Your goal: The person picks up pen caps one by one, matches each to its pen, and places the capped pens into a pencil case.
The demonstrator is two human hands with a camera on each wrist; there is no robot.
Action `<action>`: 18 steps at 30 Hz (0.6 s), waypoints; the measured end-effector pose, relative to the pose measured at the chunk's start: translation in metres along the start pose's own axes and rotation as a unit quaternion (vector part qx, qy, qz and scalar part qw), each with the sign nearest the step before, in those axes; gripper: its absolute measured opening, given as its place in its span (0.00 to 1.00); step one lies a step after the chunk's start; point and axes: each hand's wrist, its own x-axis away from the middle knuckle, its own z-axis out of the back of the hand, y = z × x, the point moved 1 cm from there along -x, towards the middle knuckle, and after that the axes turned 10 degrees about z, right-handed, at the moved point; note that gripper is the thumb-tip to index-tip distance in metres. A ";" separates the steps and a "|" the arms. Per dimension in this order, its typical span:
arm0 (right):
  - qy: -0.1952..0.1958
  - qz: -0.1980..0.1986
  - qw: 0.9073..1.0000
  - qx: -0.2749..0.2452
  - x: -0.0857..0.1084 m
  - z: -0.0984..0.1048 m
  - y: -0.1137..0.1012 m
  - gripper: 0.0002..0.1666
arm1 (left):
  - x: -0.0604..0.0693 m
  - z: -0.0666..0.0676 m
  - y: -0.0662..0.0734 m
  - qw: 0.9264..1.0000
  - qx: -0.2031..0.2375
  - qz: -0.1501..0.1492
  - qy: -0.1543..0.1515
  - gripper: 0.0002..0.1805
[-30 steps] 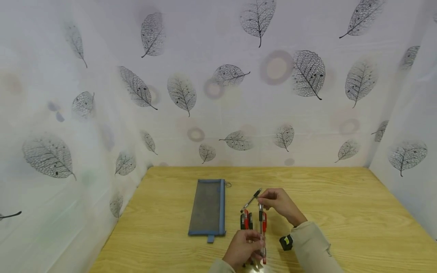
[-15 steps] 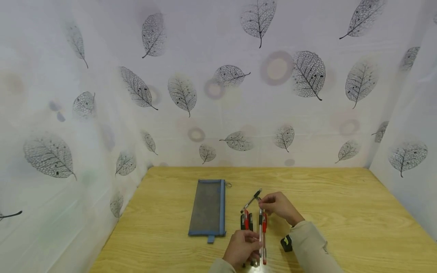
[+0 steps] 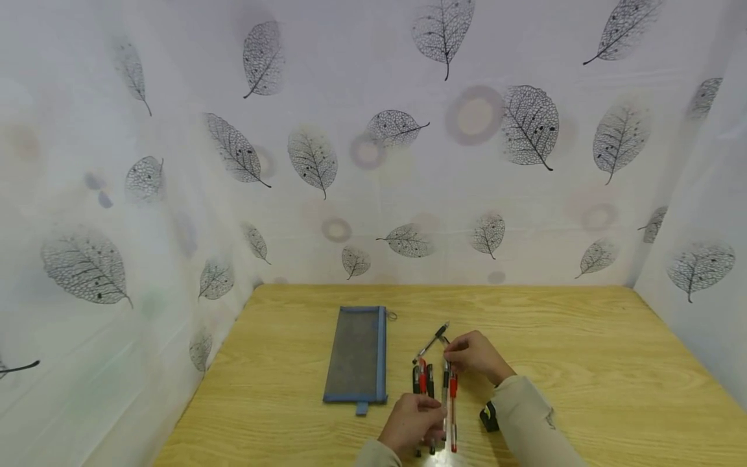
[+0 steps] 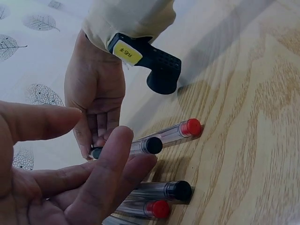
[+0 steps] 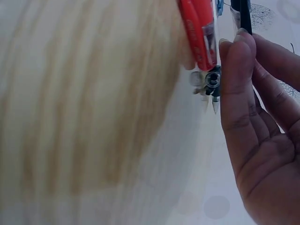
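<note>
In the head view my right hand (image 3: 475,355) pinches the upper end of a black-capped clear pen (image 3: 446,384). The right wrist view shows the thumb and fingertips on its black part (image 5: 243,16). My left hand (image 3: 411,421) is close by the lower end, its thumb apart from the fingers in the left wrist view. A red pen (image 3: 453,389) lies just right of the held one. Left of it lie a black pen (image 3: 416,381), a red pen (image 3: 423,375) and another black pen (image 3: 430,383), their lower parts partly behind my left hand.
A slanted black pen (image 3: 432,342) lies beyond the others. Left of the pens is a grey mesh zip pouch (image 3: 353,357) with blue edging. A black wrist camera (image 3: 489,416) sits on the right wrist. Leaf-print sheets (image 3: 373,194) stand round the wooden table (image 3: 572,337).
The right hand has come slightly down with the black pen, which now lies lower beside the red pen. The left hand's fingers have come away from the pen's lower end.
</note>
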 end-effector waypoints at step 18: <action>-0.003 0.000 0.999 0.038 -0.001 -0.003 -0.003 0.08 | 0.000 0.001 0.003 1.000 0.012 0.009 0.008 0.11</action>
